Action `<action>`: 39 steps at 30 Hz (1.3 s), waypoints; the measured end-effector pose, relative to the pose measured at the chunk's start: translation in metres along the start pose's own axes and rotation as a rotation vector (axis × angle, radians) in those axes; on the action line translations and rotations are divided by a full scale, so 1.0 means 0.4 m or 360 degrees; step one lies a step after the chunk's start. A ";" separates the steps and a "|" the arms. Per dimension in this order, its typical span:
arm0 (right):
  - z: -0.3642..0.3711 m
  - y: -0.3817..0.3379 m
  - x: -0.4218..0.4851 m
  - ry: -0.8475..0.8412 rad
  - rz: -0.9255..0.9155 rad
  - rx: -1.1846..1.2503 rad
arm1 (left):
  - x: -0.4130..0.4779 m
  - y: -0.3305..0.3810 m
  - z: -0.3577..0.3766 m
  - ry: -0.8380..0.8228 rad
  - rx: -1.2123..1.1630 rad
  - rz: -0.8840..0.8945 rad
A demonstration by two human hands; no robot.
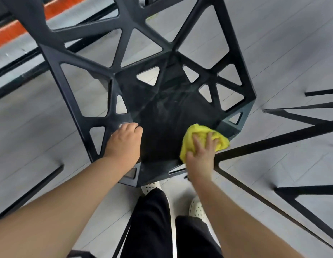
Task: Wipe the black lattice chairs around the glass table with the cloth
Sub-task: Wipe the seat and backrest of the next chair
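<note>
While the person stands over it, the black lattice chair (162,116) fills most of the head view. Its seat lies nearest the person and its open-work back stretches away toward the top of the picture. The long axis runs from the person's feet up and slightly left, and the front edge of the seat faces the person. It stands on a pale grey floor (273,43). Other black bars (273,142) cross the floor to the right, and an orange stripe (22,28) shows at the upper left.

Both bare forearms reach forward and down from the bottom corners and converge on the seat. Black trousers (150,220) hang between them.

The left hand (124,140) sits palm down on the seat's left rim, where the solid panel meets the side lattice. Its knuckles point forward and its fingers are curled under. Whether they wrap round a bar or only rest there cannot be told.

The right hand (201,155) lies flat at the seat's front right corner. Its fingers are straight and spread, the thumb is out to the left, and it presses down on the yellow cloth (195,130).

The cloth is bunched beneath the palm. It bulges out beyond the fingertips and lies against the seat's right edge. Faint streaks mark the dark panel above it.

Below the seat's front edge, two cream perforated shoes (150,187) peek out on the floor.
</note>
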State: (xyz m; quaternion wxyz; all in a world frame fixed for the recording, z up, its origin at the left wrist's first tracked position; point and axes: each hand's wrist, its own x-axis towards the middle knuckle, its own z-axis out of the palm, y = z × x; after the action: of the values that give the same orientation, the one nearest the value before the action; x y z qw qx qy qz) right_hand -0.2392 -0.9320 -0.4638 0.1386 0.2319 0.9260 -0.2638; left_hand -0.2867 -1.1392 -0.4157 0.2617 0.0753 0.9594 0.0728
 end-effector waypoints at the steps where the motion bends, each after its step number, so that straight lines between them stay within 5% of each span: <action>1: 0.032 -0.013 -0.044 -0.0054 -0.0211 -0.0115 | -0.001 -0.002 0.002 -0.0001 -0.0006 -0.0020; 4: 0.123 -0.056 -0.170 -0.0306 -0.0796 -0.0373 | -0.009 -0.006 0.001 0.0003 -0.0038 -0.0068; 8: 0.164 -0.071 -0.235 -0.0457 -0.0929 -0.0352 | -0.028 -0.011 0.006 0.0029 -0.0003 -0.0092; 15: 0.080 0.109 -0.202 -0.0537 -0.1596 -0.0471 | -0.106 0.044 0.023 0.0110 -0.0023 -0.0182; 24: -0.015 0.287 -0.072 -0.0055 -0.1089 -0.0362 | -0.190 0.150 0.126 0.0188 -0.0169 -0.0303; 29: -0.041 0.258 -0.107 -0.0072 0.0209 0.0331 | -0.254 0.169 0.149 0.0166 -0.0219 -0.0419; 39: -0.267 0.189 -0.306 -0.0408 0.0050 0.0867 | -0.486 0.315 0.106 -0.0058 -0.0588 -0.0752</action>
State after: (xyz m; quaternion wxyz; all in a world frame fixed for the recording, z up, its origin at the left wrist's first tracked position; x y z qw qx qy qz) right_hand -0.1110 -0.8597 -0.3615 0.1911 0.2396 0.7924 -0.5275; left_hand -0.0860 -1.0474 -0.3337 0.2979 -0.1978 0.9160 0.1817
